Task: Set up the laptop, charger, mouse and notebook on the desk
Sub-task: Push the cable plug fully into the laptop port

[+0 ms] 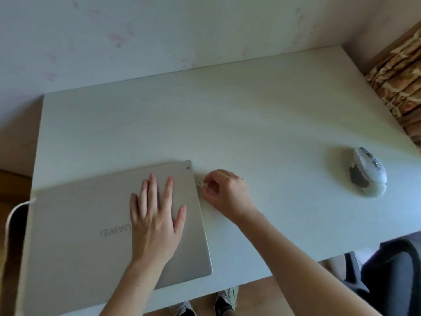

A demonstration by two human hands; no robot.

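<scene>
A closed silver laptop (91, 224) lies on the left front of the white desk (227, 110). My left hand (157, 215) rests flat on its lid, fingers spread. My right hand (224, 190) pinches a small USB plug (199, 184), its metal tip right at the laptop's right edge near the far corner. A white and grey mouse (366, 172) sits at the desk's right side, apart from both hands. A white cable (16, 208) runs from the laptop's left edge and curves down off the desk.
A wall runs along the desk's far edge. A patterned brown curtain (396, 71) hangs at the right. A dark chair (391, 270) stands at the front right. Shoes (225, 299) show on the wooden floor below the front edge.
</scene>
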